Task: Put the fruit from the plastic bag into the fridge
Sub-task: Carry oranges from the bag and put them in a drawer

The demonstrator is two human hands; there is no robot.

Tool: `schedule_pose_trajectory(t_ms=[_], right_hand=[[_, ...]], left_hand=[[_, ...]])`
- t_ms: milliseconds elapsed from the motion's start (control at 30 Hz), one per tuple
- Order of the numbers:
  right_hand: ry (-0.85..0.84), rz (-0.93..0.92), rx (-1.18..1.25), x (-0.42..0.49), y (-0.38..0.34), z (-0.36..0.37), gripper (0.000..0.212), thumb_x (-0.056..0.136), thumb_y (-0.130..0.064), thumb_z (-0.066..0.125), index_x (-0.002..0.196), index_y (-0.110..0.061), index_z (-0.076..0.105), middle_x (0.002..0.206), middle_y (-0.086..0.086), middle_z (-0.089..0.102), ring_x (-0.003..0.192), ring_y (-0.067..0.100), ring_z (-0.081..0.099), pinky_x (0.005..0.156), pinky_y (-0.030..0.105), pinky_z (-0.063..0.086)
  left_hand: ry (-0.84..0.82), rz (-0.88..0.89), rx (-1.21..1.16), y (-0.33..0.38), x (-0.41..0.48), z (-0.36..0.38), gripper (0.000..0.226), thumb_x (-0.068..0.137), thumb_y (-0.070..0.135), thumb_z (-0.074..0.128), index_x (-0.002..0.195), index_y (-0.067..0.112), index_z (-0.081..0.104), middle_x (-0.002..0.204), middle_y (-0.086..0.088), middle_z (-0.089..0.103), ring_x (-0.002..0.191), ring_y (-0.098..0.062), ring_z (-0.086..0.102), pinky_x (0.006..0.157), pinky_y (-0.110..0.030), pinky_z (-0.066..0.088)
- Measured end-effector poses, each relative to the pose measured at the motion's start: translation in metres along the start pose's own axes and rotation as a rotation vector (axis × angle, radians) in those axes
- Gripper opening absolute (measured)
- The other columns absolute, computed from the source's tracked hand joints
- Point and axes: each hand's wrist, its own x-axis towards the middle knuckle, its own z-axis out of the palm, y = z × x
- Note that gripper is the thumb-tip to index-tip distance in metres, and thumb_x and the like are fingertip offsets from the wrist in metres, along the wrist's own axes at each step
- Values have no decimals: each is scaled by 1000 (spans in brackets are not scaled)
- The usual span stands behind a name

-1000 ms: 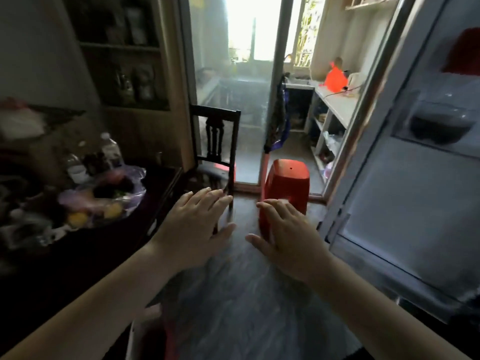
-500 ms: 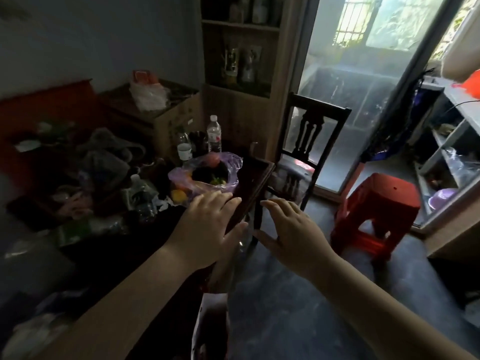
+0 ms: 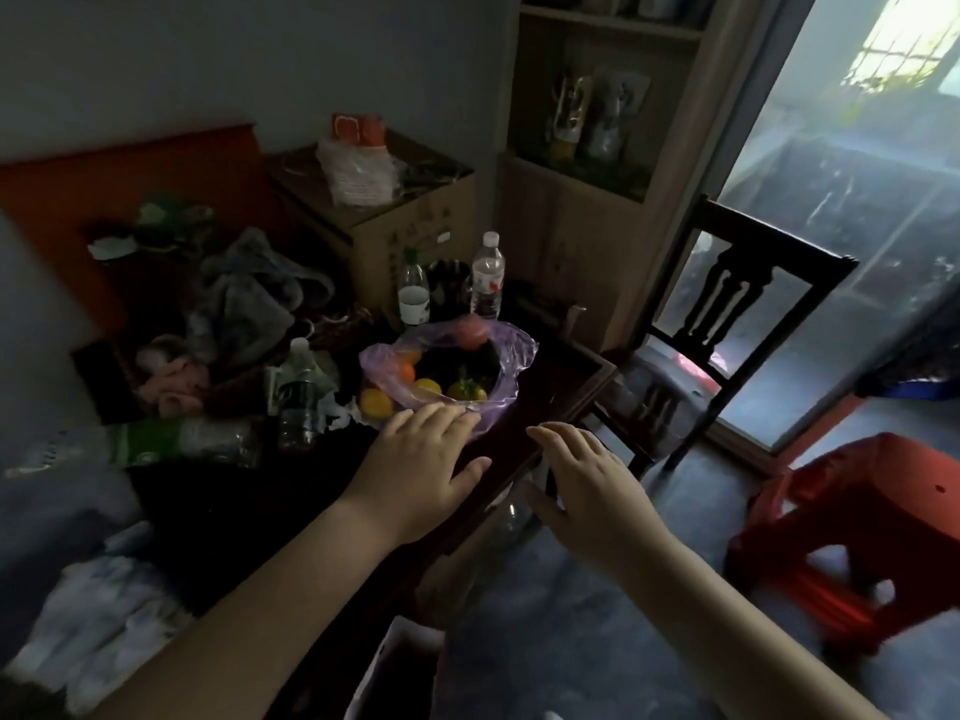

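On the cluttered dark wooden table (image 3: 558,374), a translucent purple plastic bag (image 3: 511,389) of orange and yellow fruit (image 3: 427,387) lies at twelve o'clock of the left hand (image 3: 421,472). The right hand (image 3: 587,483) is at its three o'clock. Both are flat, fingers straight.

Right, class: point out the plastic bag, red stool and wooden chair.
plastic bag (image 3: 515,356): head view, its purple right rim.
red stool (image 3: 883,491): head view, its seat top.
wooden chair (image 3: 774,235): head view, its top rail.

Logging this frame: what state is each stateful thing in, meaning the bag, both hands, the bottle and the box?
plastic bag: mouth open, fruit inside.
left hand: open, fingertips at the bag's near rim; contact unclear.
right hand: open, holding nothing.
tall clear bottle: upright, capped.
cardboard box: top closed.
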Motion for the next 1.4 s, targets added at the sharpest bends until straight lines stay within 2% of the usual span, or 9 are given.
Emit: schedule_pose_trajectory(t_ms=[167, 300, 467, 600, 767, 933, 1033, 1167, 1400], right_hand=[[-25, -92, 31, 38, 69, -11, 60, 84, -49, 39, 130, -12, 52, 126, 3, 57, 116, 24, 55, 93, 38, 50], [-32, -161, 65, 69, 111, -4, 53, 86, -42, 50, 130, -13, 50, 128, 3, 56, 118, 24, 53, 95, 37, 48], [-104, -216, 118, 99, 125, 17, 54, 85, -43, 43, 130, -13, 50, 129, 2, 54, 118, 23, 52, 95, 35, 48], [-147, -276, 119, 131, 130, 39, 52, 87, -35, 58, 132, -10, 49, 132, 5, 53, 122, 25, 49, 100, 39, 45], [-211, -331, 47, 179, 128, 65, 52, 86, -28, 61, 133, -8, 50, 133, 9, 53, 124, 27, 49, 102, 34, 40], [-302, -371, 7, 238, 123, 89, 59, 96, -35, 47, 146, -11, 28, 152, 5, 30, 141, 20, 26, 113, 24, 14], [-336, -357, 8, 268, 119, 107, 63, 98, -42, 40, 149, -13, 19, 156, 2, 20, 144, 16, 15, 108, 17, -1], [-391, -324, 13, 297, 118, 134, 64, 98, -41, 41, 150, -14, 16, 158, 3, 16, 145, 17, 9, 110, 21, -1], [-473, -276, 27, 332, 116, 169, 62, 97, -39, 43, 148, -10, 24, 155, 6, 24, 143, 19, 18, 114, 28, 15]], left_hand=[[-9, -52, 36, 27, 74, 13, 77, 83, 59, 4, 142, 20, 35, 146, 0, 39, 137, -18, 30, 112, -36, 21], [5, -107, 36, 39, 104, 29, 70, 87, 55, 12, 140, 18, 39, 144, -2, 43, 135, -19, 35, 111, -37, 24], [-22, -202, 42, 30, 114, 50, 67, 89, 52, 18, 139, 15, 41, 141, -3, 46, 134, -21, 37, 110, -36, 25], [-16, -272, 6, 7, 127, 64, 60, 90, 47, 28, 134, 9, 48, 137, -8, 49, 134, -26, 37, 109, -42, 30], [-9, -307, -15, -33, 146, 86, 60, 90, 46, 26, 132, 11, 51, 139, -6, 49, 133, -24, 38, 110, -39, 29], [-11, -329, -64, -80, 171, 114, 46, 93, 35, 46, 132, 12, 49, 139, -5, 48, 132, -22, 39, 108, -37, 33], [-23, -341, -124, -102, 182, 127, 46, 90, 30, 55, 132, 10, 49, 138, -7, 48, 130, -23, 40, 106, -35, 35], [-45, -337, -157, -126, 190, 143, 47, 90, 26, 57, 133, 10, 48, 137, -7, 48, 129, -22, 41, 105, -33, 33], [-121, -340, -248, -151, 194, 165, 49, 95, 28, 46, 140, 11, 37, 144, -4, 38, 134, -18, 31, 110, -27, 24]])
